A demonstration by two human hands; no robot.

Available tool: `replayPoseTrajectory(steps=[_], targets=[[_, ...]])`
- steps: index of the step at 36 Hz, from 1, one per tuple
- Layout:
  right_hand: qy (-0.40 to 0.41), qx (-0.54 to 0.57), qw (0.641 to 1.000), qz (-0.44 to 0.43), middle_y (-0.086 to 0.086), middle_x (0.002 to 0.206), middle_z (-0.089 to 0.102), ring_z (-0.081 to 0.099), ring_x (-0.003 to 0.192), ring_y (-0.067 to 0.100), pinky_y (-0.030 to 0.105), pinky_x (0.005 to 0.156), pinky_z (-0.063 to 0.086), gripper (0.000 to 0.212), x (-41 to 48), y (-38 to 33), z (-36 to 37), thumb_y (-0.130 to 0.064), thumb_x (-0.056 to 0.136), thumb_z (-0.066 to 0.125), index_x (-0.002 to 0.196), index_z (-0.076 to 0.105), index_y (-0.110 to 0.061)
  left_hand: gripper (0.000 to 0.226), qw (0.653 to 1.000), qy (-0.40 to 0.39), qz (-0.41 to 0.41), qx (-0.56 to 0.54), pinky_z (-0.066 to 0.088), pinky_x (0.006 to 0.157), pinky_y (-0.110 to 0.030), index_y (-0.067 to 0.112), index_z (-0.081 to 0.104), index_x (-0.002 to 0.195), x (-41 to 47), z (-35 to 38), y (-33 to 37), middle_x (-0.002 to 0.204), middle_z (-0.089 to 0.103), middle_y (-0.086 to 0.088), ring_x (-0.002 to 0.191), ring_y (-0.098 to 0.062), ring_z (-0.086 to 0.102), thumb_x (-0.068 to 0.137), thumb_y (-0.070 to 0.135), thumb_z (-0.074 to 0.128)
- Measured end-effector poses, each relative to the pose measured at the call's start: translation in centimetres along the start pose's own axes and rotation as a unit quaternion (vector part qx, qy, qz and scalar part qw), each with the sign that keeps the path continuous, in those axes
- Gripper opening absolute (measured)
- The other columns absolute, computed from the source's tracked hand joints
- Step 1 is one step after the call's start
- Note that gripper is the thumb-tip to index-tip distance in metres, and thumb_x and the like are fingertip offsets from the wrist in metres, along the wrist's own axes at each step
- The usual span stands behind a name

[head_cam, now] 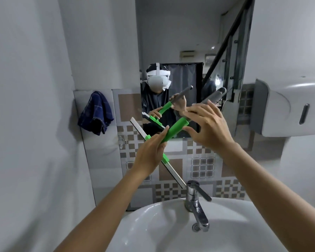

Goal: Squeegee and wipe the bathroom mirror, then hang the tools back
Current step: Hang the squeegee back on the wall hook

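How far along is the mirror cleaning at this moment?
Nothing looks finished yet. In hand: the left hand grips the squeegee near its blade, the right hand loosely fingers its handle, and the blade is off the mirror. The blue cloth hangs on the wall, unused. Left: wiping with the cloth and hanging the tools back; whether squeegeeing has begun cannot be told.

**No readable text in view**

No lettering, brand, number or sign can be read anywhere in the head view. The squeegee (173, 130) shows plain green and grey surfaces with no label. The white dispenser (287, 106) on the right wall carries no legible mark, and the blue cloth (95, 111) shows only a check pattern. The tap (195, 202) and the mirror (180, 51) bear no writing.
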State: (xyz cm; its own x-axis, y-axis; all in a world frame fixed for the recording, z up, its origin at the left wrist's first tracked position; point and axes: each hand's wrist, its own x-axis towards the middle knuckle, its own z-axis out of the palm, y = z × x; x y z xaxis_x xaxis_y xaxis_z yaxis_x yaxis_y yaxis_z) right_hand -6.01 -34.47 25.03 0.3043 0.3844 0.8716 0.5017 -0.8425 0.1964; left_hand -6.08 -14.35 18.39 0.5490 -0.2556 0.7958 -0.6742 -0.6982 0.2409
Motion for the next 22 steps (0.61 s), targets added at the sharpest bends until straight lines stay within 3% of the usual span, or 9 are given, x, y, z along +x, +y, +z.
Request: replayPoseTrajectory(steps=[4,8,12,15,18,20,22], targets=[[0.088,0.111,0.983,0.118,0.013,0.138,0.047,0.039,0.132,0.028,0.041,0.111,0.029,0.055,0.5,-3.4,2.0,-0.027,0.077,0.071,0.126,0.055,-0.008,0.050,0.997,0.045,-0.070,0.006,0.046,0.060,-0.028,0.022,0.030,0.143,-0.9,-0.3,-0.3,0.097,0.060,-0.007,0.075,-0.016,0.054,0.095,0.013,0.046],[0.116,0.271,0.927,0.234,0.013,0.151,0.029,0.030,0.138,0.026,0.028,0.110,0.027,0.065,1.6,-7.3,3.6,-0.021,0.083,0.068,0.139,0.039,-0.005,0.049,0.992,0.081,-0.101,0.009,0.044,0.063,-0.027,0.023,0.032,0.142,-1.7,-0.6,-0.4,0.103,0.062,-0.007,0.082,-0.016,0.056,0.096,0.016,0.045],[0.120,0.378,0.866,0.306,0.005,0.156,0.016,0.035,0.136,0.027,0.042,0.106,0.041,0.075,3.0,-10.7,6.1,-0.017,0.084,0.066,0.146,0.024,-0.012,0.044,0.987,0.107,-0.118,0.025,0.050,0.058,-0.033,0.023,0.036,0.140,-3.5,-1.7,-1.7,0.094,0.062,-0.007,0.074,-0.016,0.055,0.097,0.015,0.041],[0.068,0.480,0.812,0.325,0.006,0.150,0.032,0.042,0.131,0.024,0.042,0.098,0.049,0.077,4.3,-14.4,9.1,-0.015,0.085,0.064,0.148,0.019,-0.020,0.042,0.977,0.139,-0.152,0.049,0.052,0.055,-0.034,0.026,0.036,0.140,-5.2,-3.1,-4.9,0.093,0.062,-0.004,0.071,-0.015,0.056,0.099,0.016,0.038],[0.037,0.525,0.779,0.339,0.007,0.138,0.048,0.061,0.105,0.020,0.038,0.082,0.058,0.077,4.5,-15.5,10.2,-0.013,0.086,0.064,0.147,0.018,-0.026,0.043,0.976,0.132,-0.167,0.040,0.053,0.056,-0.031,0.029,0.034,0.140,-6.5,-3.1,-6.1,0.091,0.061,0.000,0.071,-0.011,0.055,0.099,0.019,0.037],[0.031,0.545,0.762,0.348,0.005,0.137,0.049,0.062,0.097,0.012,0.023,0.079,0.057,0.077,4.3,-15.4,10.2,-0.009,0.085,0.064,0.147,0.020,-0.024,0.044,0.976,0.128,-0.177,0.028,0.056,0.065,-0.031,0.033,0.031,0.141,-6.8,-2.9,-6.5,0.106,0.063,0.002,0.084,-0.010,0.059,0.098,0.025,0.036],[0.027,0.548,0.760,0.348,0.004,0.136,0.049,0.060,0.101,0.012,0.016,0.080,0.054,0.078,4.1,-15.6,10.2,-0.006,0.084,0.065,0.146,0.022,-0.023,0.045,0.976,0.100,-0.193,-0.003,0.057,0.075,-0.037,0.039,0.026,0.141,-7.4,-3.0,-7.1,0.123,0.059,0.004,0.100,-0.012,0.060,0.097,0.035,0.034]])
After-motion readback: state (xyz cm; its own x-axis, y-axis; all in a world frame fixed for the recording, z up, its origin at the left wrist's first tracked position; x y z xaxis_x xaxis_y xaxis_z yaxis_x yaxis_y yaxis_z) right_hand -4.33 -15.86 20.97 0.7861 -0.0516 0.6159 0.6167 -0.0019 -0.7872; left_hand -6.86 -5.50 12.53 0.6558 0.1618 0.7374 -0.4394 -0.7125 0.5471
